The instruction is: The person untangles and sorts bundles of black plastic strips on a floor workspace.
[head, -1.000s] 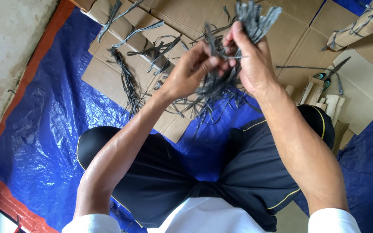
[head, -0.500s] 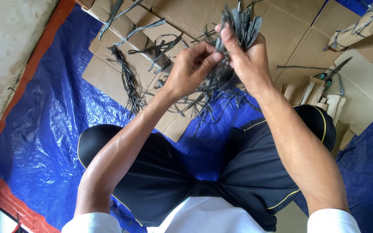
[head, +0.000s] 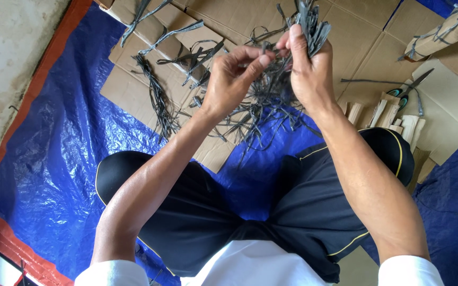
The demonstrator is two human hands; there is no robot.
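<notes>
Two hands up | right hand (head: pixel 308 74) grips strip bundle (head: pixel 309 24) | left hand (head: pixel 231 79) pinches strip

dark strip bundle (head: pixel 307 24), upright, ends fanned

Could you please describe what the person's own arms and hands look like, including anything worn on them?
Both the left hand and right hand are bare: no gloves, rings or watch visible. The forearms are uncovered, and short white sleeves show at the upper arms.
</notes>
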